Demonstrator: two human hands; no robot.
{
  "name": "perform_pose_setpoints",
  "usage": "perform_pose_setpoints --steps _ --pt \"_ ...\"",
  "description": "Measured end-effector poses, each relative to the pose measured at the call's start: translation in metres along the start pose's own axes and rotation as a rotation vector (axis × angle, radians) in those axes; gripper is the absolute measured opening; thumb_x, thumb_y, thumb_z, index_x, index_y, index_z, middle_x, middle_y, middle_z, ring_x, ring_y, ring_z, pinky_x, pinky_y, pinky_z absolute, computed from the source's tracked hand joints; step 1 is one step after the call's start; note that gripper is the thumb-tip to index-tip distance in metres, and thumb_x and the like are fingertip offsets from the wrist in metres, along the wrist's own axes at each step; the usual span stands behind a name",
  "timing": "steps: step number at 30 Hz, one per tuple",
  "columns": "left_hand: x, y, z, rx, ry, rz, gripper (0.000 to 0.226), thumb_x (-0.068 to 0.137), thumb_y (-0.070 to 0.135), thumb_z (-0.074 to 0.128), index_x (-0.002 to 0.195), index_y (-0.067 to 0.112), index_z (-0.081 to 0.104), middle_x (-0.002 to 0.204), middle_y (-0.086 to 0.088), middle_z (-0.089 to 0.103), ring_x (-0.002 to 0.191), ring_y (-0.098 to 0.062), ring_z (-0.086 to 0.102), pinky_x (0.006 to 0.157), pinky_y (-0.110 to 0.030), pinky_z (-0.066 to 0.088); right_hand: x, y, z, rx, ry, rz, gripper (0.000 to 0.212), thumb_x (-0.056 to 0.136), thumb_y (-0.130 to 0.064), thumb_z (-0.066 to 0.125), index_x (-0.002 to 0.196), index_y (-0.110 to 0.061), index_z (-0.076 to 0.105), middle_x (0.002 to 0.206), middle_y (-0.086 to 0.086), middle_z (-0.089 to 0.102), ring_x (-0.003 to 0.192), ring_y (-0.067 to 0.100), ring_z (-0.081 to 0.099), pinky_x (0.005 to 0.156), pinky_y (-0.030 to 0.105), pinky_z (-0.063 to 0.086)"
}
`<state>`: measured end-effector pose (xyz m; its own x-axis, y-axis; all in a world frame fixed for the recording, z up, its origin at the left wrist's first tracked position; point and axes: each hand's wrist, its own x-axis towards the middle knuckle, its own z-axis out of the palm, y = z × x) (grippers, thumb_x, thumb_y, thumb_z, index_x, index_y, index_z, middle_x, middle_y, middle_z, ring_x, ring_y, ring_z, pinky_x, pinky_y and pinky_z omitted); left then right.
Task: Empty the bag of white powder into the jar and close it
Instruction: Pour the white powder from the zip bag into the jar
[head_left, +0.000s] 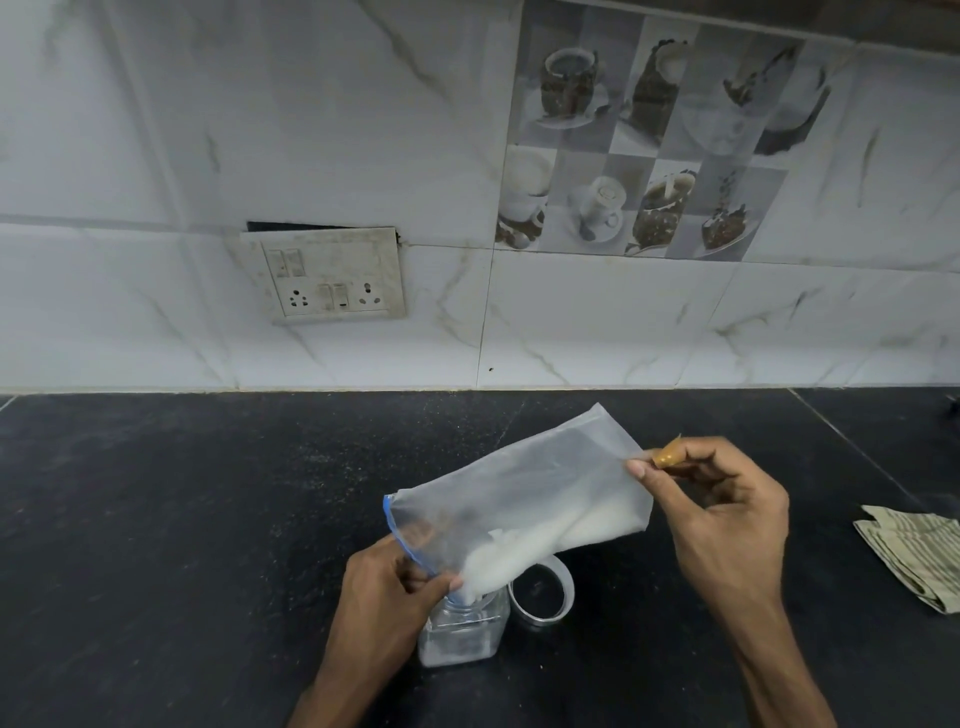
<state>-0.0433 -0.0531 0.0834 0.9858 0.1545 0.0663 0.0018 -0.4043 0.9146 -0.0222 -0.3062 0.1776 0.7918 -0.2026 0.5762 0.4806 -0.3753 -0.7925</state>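
Translucent zip-top plastic bag (524, 488) slopes down-left into clear glass jar (462, 631); left hand (387, 587) pinches bag mouth, right hand (722, 514) pinches raised corner.

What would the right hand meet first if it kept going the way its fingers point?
Probably nothing new: the right hand points left and already pinches the raised end of the bag; going on would just push into the bag.

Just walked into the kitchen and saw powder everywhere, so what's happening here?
A person is pouring white powder from a clear zip bag into a small clear jar on the dark counter. The left hand holds the bag's mouth at the jar opening; the right hand lifts the far corner. Powder remains in the bag. The lid lies beside the jar, not yet on.
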Motion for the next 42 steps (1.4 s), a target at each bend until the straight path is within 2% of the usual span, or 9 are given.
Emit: perform_pose_setpoints --steps 9,13,17,20,23,26,30,38,42 --pt "-0.001 -0.002 0.002 0.009 0.001 -0.003 0.027 0.064 0.006 0.089 0.071 0.024 0.069 0.063 -0.005 0.073 0.056 -0.018 0.069 0.055 -0.028 0.059 -0.002 -0.003 0.004 0.029 -0.006 -0.001 0.026 0.074 0.004 0.081 0.084 -0.017 0.068 0.086 -0.003 0.074 0.081 0.011 0.072 0.078 0.017 0.056" --pt "-0.001 -0.005 0.003 0.013 -0.003 0.003 0.027 0.064 0.006 0.089 0.079 0.021 0.072 0.063 -0.011 0.073 0.057 -0.023 0.068 0.057 -0.03 0.059 -0.001 -0.003 0.003 0.02 0.01 -0.002 0.026 0.075 0.004 0.081 0.084 -0.016 0.068 0.084 -0.003 0.074 0.081 0.013 0.072 0.078 0.021 0.058" --pt "0.0 -0.007 0.004 0.008 0.001 0.012 0.023 0.065 0.005 0.089 0.075 0.016 0.071 0.063 -0.012 0.072 0.054 -0.019 0.068 0.055 -0.028 0.058 0.0 -0.005 0.001 0.028 0.01 0.008 0.026 0.074 0.004 0.082 0.083 -0.016 0.068 0.084 -0.003 0.075 0.079 0.012 0.072 0.078 0.02 0.057" --pt "0.0 -0.011 0.004 0.023 0.001 0.002 0.021 0.065 0.008 0.089 0.075 0.006 0.071 0.064 -0.014 0.072 0.057 -0.025 0.069 0.059 -0.036 0.06 -0.001 -0.005 0.001 0.036 0.005 0.008 0.026 0.074 0.003 0.082 0.082 -0.018 0.068 0.082 -0.002 0.074 0.079 0.013 0.072 0.077 0.02 0.057" --pt "-0.001 -0.01 0.005 0.016 0.006 -0.001 0.023 0.064 0.007 0.089 0.073 0.019 0.071 0.066 -0.012 0.074 0.059 -0.025 0.07 0.061 -0.037 0.061 -0.003 -0.005 0.001 0.02 0.01 0.01 0.025 0.075 0.003 0.081 0.083 -0.018 0.069 0.083 -0.002 0.074 0.08 0.015 0.072 0.078 0.021 0.058" --pt "0.001 -0.013 0.005 0.011 0.013 -0.009 0.023 0.064 0.01 0.09 0.074 0.017 0.071 0.067 -0.017 0.073 0.062 -0.032 0.071 0.064 -0.045 0.061 -0.005 -0.007 0.002 0.019 -0.004 0.024 0.022 0.075 0.003 0.081 0.083 -0.014 0.069 0.083 -0.003 0.073 0.081 0.014 0.071 0.077 0.02 0.057" --pt "-0.001 -0.01 0.005 0.01 -0.001 -0.012 0.023 0.065 0.008 0.089 0.073 0.018 0.071 0.064 -0.013 0.073 0.059 -0.029 0.071 0.062 -0.046 0.061 -0.001 -0.007 0.0 0.053 0.044 0.04 0.025 0.075 0.004 0.081 0.082 -0.016 0.068 0.084 0.001 0.075 0.08 0.014 0.073 0.078 0.021 0.058" --pt "-0.005 0.001 0.004 -0.044 0.006 -0.026 0.042 0.067 0.002 0.087 0.073 0.035 0.062 0.056 0.001 0.072 0.05 -0.004 0.067 0.059 -0.026 0.059 -0.001 -0.008 0.002 0.039 0.01 0.017 0.021 0.077 0.004 0.08 0.082 -0.013 0.069 0.083 -0.003 0.075 0.08 0.012 0.073 0.076 0.019 0.057" --pt "-0.004 -0.003 0.003 -0.016 -0.002 -0.035 0.026 0.065 0.006 0.088 0.074 0.018 0.068 0.06 -0.011 0.072 0.056 -0.025 0.071 0.061 -0.039 0.061 0.0 -0.009 0.0 0.022 0.005 -0.012 0.023 0.076 0.004 0.08 0.081 -0.015 0.069 0.082 -0.003 0.075 0.08 0.012 0.072 0.077 0.018 0.056"
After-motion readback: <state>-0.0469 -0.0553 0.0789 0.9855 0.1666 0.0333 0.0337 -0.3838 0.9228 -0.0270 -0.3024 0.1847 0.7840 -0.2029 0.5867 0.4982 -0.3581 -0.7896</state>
